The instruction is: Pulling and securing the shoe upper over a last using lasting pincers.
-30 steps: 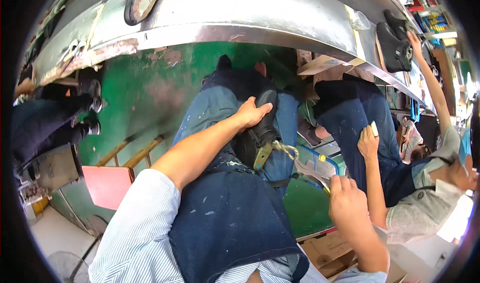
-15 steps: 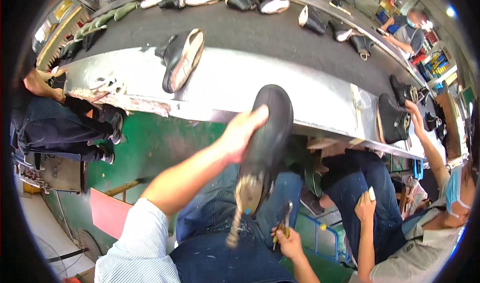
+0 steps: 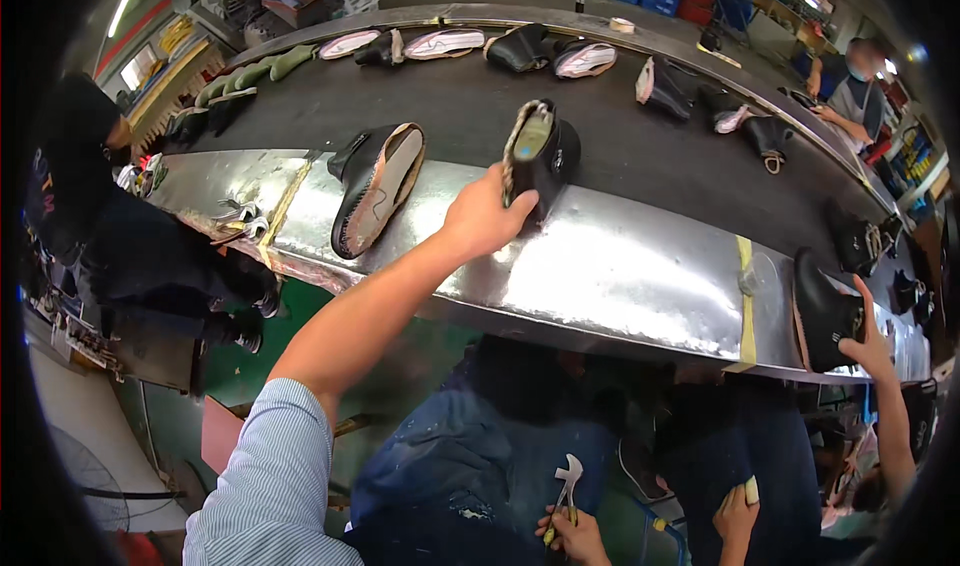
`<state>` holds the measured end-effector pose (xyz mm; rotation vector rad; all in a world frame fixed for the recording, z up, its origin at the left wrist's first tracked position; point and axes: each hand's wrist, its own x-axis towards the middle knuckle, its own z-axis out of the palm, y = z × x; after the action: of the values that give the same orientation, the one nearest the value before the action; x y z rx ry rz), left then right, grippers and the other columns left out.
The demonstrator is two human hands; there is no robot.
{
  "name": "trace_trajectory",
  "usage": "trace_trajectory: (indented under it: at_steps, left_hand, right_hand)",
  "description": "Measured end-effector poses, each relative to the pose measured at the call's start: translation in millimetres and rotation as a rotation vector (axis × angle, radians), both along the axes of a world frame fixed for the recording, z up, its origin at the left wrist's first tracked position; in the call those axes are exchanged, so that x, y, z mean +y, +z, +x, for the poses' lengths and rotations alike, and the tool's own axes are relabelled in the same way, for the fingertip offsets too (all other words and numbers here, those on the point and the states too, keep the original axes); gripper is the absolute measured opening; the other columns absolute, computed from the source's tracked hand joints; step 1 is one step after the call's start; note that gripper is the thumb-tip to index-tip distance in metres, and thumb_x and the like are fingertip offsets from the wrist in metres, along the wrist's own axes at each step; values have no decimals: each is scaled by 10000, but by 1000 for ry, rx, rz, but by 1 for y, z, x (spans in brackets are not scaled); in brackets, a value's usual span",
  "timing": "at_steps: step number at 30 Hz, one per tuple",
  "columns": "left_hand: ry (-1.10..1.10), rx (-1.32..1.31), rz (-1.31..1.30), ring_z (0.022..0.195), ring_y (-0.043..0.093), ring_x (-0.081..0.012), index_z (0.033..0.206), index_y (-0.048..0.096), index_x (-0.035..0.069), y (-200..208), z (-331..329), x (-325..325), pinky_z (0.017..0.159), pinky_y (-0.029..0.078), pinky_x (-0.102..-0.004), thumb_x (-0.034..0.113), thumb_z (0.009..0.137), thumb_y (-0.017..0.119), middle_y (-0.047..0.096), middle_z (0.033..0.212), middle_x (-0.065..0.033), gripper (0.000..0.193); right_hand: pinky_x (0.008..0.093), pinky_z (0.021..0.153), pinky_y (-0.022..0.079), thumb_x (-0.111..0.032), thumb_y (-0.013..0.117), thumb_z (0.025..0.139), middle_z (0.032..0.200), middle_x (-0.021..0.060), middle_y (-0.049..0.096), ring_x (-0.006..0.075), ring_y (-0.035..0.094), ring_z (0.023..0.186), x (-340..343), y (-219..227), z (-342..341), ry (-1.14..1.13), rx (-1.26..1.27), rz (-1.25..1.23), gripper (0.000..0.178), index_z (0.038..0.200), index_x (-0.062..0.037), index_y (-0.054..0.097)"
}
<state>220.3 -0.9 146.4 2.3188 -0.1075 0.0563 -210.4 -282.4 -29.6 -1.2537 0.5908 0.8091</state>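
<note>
My left hand [image 3: 487,214] is wrapped round a black shoe upper on a last [image 3: 562,158]. The shoe stands heel up, its braided rim on the left, where the metal ledge meets the dark belt. Low in the view, near my lap, my right hand [image 3: 578,538] grips lasting pincers [image 3: 568,474] with yellowish handles, their hammer-like head pointing up. To the left of the held shoe, another black shoe [image 3: 375,191] lies on the ledge, its pale underside showing.
The shiny metal ledge [image 3: 620,266] runs along the dark belt [image 3: 440,101], which carries several shoes [image 3: 585,61]. At right, a co-worker's hand [image 3: 875,341] touches a black shoe [image 3: 825,316]. A person in dark clothes [image 3: 110,226] stands at left. Yellow tape [image 3: 746,296] crosses the ledge.
My left hand has carried the shoe from above my lap up and forward to the belt's near edge, turning its toe downward. The pincers stay low in my right hand.
</note>
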Motion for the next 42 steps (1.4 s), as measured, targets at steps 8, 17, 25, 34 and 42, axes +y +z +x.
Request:
trace_trajectory:
  at_steps: [8, 17, 25, 34, 42]
  left_hand:
    - [37, -207, 66, 862, 736, -272, 1311, 506, -78, -19, 96, -25, 847, 565, -388, 285, 805, 842, 720, 1029, -203, 709]
    - [215, -219, 332, 1191, 621, -399, 1329, 501, -67, -26, 169, 6, 1012, 504, -437, 323, 782, 840, 644, 1255, -273, 752]
    - [287, -82, 837, 1243, 613, -360, 1372, 601, 100, 51, 139, 104, 1049, 480, -425, 602, 759, 766, 637, 1330, -221, 810]
    - [153, 437, 188, 1174, 625, -272, 1426, 520, 54, 48, 108, 193, 988, 499, -429, 353, 836, 758, 621, 1336, -155, 704]
    - [-347, 179, -1152, 1089, 673, -243, 1492, 412, 56, 6, -122, 169, 946, 566, -397, 299, 895, 758, 642, 1263, -114, 732]
  right_hand:
    - [296, 632, 564, -271, 636, 1013, 928, 109, 718, 202, 713, 752, -5, -4, 8, -116, 48, 196, 345, 1194, 22, 623]
    - [310, 589, 566, -282, 651, 1002, 917, 119, 725, 215, 723, 734, -13, -3, 16, -119, 86, 284, 355, 1191, 18, 631]
    - [325, 577, 585, -282, 635, 1007, 932, 140, 727, 240, 734, 743, -7, -7, 10, -138, 97, 243, 364, 1203, 25, 616]
    - [290, 558, 548, -239, 550, 1039, 976, 164, 720, 264, 746, 829, -3, 2, 9, -85, 48, 138, 347, 1216, 58, 577]
    - [296, 630, 555, -209, 620, 1005, 929, 136, 692, 228, 718, 791, 23, 26, -12, -161, -203, -21, 350, 1234, 45, 550]
